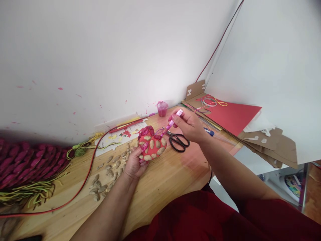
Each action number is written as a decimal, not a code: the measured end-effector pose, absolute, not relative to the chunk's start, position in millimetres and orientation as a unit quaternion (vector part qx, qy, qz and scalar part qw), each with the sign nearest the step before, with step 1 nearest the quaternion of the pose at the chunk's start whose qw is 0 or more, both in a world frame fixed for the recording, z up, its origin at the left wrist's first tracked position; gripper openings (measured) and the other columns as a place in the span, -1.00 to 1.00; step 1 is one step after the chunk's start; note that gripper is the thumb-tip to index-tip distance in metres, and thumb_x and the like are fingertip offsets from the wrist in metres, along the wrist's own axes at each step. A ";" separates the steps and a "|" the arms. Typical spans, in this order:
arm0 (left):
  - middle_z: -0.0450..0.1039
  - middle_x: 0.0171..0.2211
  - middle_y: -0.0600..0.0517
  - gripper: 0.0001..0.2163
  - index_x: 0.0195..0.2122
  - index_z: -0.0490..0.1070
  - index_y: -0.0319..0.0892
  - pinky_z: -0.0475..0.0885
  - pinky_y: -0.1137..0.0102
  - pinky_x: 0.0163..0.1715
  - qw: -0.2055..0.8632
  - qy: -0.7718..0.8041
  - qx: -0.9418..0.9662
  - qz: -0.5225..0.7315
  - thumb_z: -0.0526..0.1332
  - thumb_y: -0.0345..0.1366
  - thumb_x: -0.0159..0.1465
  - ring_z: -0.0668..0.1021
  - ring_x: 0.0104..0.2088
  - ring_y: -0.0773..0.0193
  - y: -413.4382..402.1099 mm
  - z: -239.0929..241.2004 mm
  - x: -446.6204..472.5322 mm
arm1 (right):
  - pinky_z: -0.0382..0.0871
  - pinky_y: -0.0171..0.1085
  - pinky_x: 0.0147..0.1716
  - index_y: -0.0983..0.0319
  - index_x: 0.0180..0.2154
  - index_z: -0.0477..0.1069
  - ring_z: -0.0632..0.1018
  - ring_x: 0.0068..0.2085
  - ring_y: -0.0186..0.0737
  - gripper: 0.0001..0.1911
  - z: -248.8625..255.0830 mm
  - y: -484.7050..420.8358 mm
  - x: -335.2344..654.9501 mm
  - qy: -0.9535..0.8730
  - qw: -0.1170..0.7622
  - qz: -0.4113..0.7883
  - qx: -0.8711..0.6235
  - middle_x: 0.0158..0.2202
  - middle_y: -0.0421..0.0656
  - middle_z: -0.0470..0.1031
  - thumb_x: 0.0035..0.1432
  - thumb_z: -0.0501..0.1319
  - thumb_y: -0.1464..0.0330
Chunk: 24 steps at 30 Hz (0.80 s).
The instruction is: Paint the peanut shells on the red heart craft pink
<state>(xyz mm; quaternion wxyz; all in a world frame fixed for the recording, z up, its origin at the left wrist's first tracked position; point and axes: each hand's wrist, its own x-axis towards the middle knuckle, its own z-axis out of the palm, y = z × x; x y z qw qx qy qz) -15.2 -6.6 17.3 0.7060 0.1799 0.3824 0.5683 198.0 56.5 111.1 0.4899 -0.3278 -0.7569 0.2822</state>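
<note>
While the left hand [134, 164] cups a red heart [152, 146] studded with nuts above the worktop [165, 180], its fingers curl around the lower edge. Right hand [190, 125], just beside, pinches a pink brush [172, 123] whose tip touches the heart's top, near the worktop's back edge.

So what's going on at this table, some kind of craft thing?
A person holds a red heart-shaped piece studded with peanut shells in the left hand, over a wooden table. The right hand grips a pink-handled brush, its tip at the heart's painted upper edge. Loose peanut shells, black scissors and a small cup of pink paint lie nearby.
</note>
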 end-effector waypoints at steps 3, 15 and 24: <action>0.11 -0.77 0.26 -0.65 -0.55 0.35 -0.20 -0.13 0.67 -0.84 0.715 0.376 0.183 0.561 0.54 -0.24 -0.13 -0.02 -0.79 0.65 -6.8 17.0 -16.3 | 0.34 -0.28 -0.40 0.19 -0.34 0.41 0.44 -0.44 -0.31 -0.56 112.4 57.5 198.7 -0.739 0.502 0.312 -0.324 -0.46 -0.22 0.47 0.34 0.20 -0.04; 0.12 -0.78 0.27 -0.63 -0.51 0.41 -0.23 -0.11 0.68 -0.85 0.727 0.365 0.181 0.552 0.57 -0.22 -0.17 -0.03 -0.79 0.66 -6.2 15.0 -18.4 | 0.33 -0.29 -0.39 0.20 -0.34 0.42 0.39 -0.43 -0.33 -0.54 112.9 59.2 198.2 -0.715 0.506 0.368 -0.312 -0.45 -0.23 0.41 0.29 0.24 -0.07; 0.12 -0.78 0.26 -0.65 -0.52 0.38 -0.22 -0.16 0.67 -0.84 0.742 0.355 0.173 0.542 0.56 -0.26 -0.14 -0.02 -0.80 0.65 -7.2 15.0 -19.0 | 0.31 -0.28 -0.39 0.19 -0.38 0.40 0.36 -0.44 -0.33 -0.52 111.8 61.3 197.7 -0.698 0.512 0.400 -0.301 -0.47 -0.25 0.37 0.26 0.27 -0.08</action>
